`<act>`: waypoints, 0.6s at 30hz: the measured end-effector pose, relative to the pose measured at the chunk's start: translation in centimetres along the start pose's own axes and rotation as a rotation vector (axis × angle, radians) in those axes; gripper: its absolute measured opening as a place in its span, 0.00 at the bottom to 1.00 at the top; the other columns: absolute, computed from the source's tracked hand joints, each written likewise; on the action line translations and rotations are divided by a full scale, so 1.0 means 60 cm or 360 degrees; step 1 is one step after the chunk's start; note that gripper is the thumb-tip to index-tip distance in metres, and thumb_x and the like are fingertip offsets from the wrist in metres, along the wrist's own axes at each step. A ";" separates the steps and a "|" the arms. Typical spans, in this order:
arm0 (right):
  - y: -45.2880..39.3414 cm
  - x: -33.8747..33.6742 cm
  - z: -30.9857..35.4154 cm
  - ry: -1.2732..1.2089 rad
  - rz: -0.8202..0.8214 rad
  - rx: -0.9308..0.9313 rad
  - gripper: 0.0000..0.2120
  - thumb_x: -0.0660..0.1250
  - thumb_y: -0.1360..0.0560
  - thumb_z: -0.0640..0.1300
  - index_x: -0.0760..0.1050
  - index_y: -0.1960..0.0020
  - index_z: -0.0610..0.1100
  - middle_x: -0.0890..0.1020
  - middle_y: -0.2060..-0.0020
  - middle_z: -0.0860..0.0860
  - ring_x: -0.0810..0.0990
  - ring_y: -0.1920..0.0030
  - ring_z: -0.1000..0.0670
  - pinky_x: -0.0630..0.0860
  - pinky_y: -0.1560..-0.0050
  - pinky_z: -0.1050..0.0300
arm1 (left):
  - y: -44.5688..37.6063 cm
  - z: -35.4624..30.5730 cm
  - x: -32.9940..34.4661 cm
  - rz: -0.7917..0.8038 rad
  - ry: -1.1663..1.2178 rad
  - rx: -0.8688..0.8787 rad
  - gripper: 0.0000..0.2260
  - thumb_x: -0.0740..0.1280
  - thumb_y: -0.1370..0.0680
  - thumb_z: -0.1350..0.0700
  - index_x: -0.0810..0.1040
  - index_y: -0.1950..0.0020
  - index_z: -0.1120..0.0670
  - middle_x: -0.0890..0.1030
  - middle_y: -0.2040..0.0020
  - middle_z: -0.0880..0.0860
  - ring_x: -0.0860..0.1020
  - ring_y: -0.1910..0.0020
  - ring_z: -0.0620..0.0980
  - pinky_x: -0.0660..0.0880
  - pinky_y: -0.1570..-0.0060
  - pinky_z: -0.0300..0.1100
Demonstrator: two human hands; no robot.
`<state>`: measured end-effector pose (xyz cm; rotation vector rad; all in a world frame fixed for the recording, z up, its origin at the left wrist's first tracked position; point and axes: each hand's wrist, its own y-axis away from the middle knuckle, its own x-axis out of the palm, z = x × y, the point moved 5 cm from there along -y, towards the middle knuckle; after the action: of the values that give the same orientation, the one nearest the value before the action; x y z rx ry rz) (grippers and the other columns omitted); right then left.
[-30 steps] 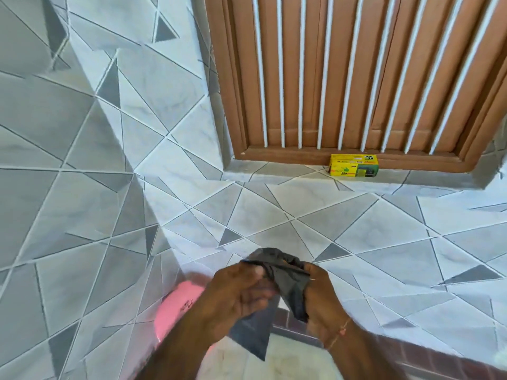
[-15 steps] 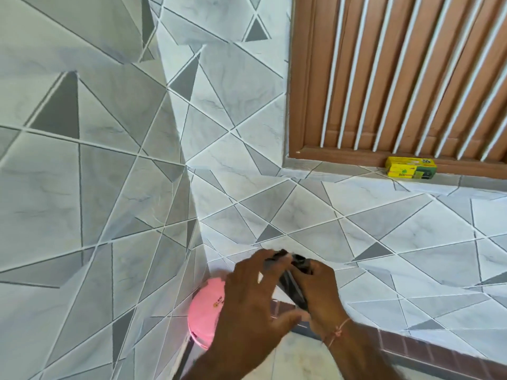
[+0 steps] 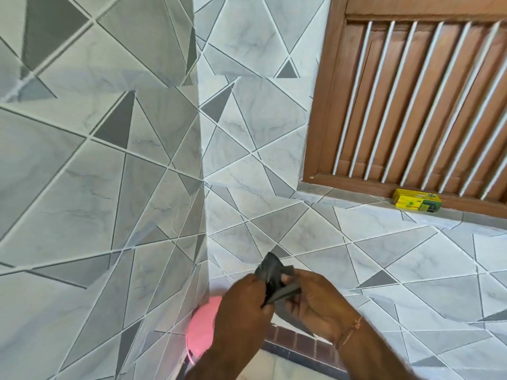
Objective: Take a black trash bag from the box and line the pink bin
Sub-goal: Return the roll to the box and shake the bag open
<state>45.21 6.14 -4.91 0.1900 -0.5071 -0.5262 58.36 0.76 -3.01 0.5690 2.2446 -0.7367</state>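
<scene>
While the pink bin (image 3: pixel 201 329) sat near left, the left hand (image 3: pixel 242 304) and right hand (image 3: pixel 318 303) both pinched the crumpled black trash bag (image 3: pixel 271 275).

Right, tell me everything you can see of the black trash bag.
The black trash bag is thin, dark grey-black plastic film, still mostly folded and crumpled into a small bunch. It is held in the air between both hands: the left hand pinches its near edge and the right hand grips the other side. One pointed corner sticks up above the fingers; a flat flap hangs down below the right hand. It is not yet opened and touches nothing else.
</scene>
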 end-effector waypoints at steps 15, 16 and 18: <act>-0.013 -0.044 0.018 0.0343 -0.0237 -0.0318 0.02 0.73 0.30 0.34 0.82 0.57 0.36 0.84 0.67 0.43 0.82 0.66 0.46 0.81 0.63 0.53 | -0.025 0.025 0.016 -0.0247 0.0860 -0.0635 0.06 0.71 0.28 0.64 0.77 0.60 0.53 0.82 0.62 0.51 0.81 0.60 0.51 0.78 0.57 0.44; -0.014 -0.055 0.017 0.0361 -0.0283 -0.0309 0.02 0.73 0.29 0.34 0.82 0.57 0.36 0.83 0.70 0.45 0.81 0.69 0.49 0.80 0.66 0.57 | -0.027 0.042 0.008 -0.0361 0.0924 -0.0777 0.08 0.71 0.28 0.65 0.78 0.61 0.53 0.83 0.62 0.53 0.81 0.58 0.55 0.78 0.55 0.48; -0.013 -0.088 0.015 0.0511 -0.0408 -0.0319 0.03 0.72 0.29 0.34 0.81 0.61 0.37 0.80 0.77 0.50 0.76 0.76 0.55 0.74 0.75 0.64 | -0.028 0.084 -0.001 -0.0584 0.1266 -0.1096 0.09 0.69 0.27 0.68 0.79 0.59 0.54 0.84 0.58 0.58 0.82 0.56 0.60 0.80 0.50 0.52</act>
<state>40.48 8.19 -6.55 0.1447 -0.1147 -0.7769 59.80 -3.74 -5.41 0.0920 3.1518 0.2018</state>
